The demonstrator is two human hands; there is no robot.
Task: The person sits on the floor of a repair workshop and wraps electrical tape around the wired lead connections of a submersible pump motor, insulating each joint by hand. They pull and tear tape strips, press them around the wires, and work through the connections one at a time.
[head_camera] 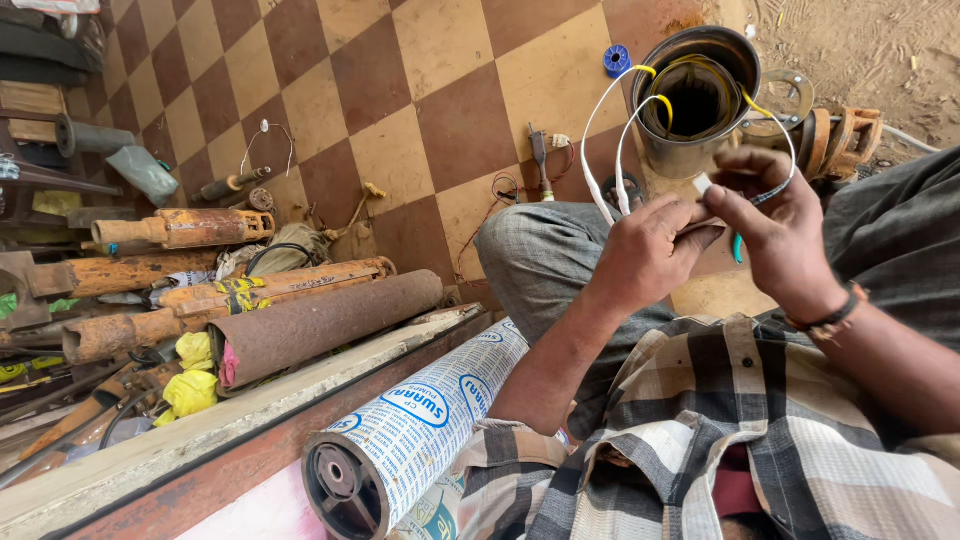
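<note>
Both hands worked white-sleeved wires above a knee.

The white wires (612, 170) looped up from the metal cylinder (690, 110) standing on the checkered floor (400, 90) and ran down into the left hand (650, 250), whose grip was closed around them. The right hand (770, 225) pinched a white wire end between thumb and fingers, touching the left. Rusty pipes (300, 320) lay well apart, by a paper-wrapped tube (420, 430).
</note>
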